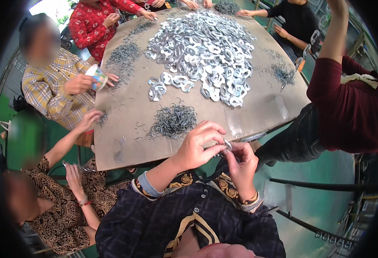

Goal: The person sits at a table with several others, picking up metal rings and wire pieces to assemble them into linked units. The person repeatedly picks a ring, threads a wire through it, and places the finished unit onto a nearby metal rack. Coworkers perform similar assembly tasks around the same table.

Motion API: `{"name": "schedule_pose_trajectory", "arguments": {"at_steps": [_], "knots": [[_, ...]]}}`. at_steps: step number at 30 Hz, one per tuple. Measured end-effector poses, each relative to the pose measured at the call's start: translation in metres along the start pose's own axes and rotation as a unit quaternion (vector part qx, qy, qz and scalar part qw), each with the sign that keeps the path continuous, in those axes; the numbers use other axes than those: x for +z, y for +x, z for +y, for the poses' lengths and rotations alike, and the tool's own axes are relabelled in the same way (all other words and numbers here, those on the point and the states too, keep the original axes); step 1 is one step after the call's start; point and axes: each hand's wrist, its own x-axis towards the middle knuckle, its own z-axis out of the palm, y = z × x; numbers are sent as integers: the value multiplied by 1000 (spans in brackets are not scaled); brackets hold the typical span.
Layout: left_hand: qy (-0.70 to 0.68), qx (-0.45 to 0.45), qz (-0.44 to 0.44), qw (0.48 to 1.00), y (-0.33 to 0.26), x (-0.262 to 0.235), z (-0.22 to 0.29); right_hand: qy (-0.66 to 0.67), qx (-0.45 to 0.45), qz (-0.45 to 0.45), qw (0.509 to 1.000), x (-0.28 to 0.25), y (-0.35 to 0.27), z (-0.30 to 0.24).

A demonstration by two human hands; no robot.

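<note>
My left hand (pixel 200 145) and my right hand (pixel 242 162) meet just off the table's near edge, fingertips pinched together. Between them is a small shiny metal piece (pixel 227 145), mostly covered by the fingers, so its exact shape cannot be made out. On the table (pixel 264 101), closest to my left hand, lies a heap of small dark metal hooks (pixel 174 120). Beyond it spreads a large mound of silver oval metal links (pixel 202 47). Several of these links (pixel 156 89) lie apart at the mound's near left side.
Co-workers surround the table. One in plaid (pixel 53 79) holds a paper cup (pixel 97 77); another in dark red (pixel 348 107) stands at the right with a raised arm beside a hanging chain (pixel 311 41). More hooks (pixel 124 58) lie along the left side. Black bars (pixel 318 185) stand lower right.
</note>
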Motion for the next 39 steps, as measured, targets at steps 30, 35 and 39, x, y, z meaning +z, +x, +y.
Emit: {"name": "schedule_pose_trajectory", "arguments": {"at_steps": [30, 35, 39], "knots": [[-269, 178, 31, 946, 74, 58, 105, 16, -281, 227, 932, -76, 13, -107], [-232, 222, 10, 947, 68, 68, 112, 21, -286, 279, 917, -124, 6, -144], [-216, 183, -32, 959, 51, 64, 99, 75, -309, 297, 901, -160, 6, -173]]}}
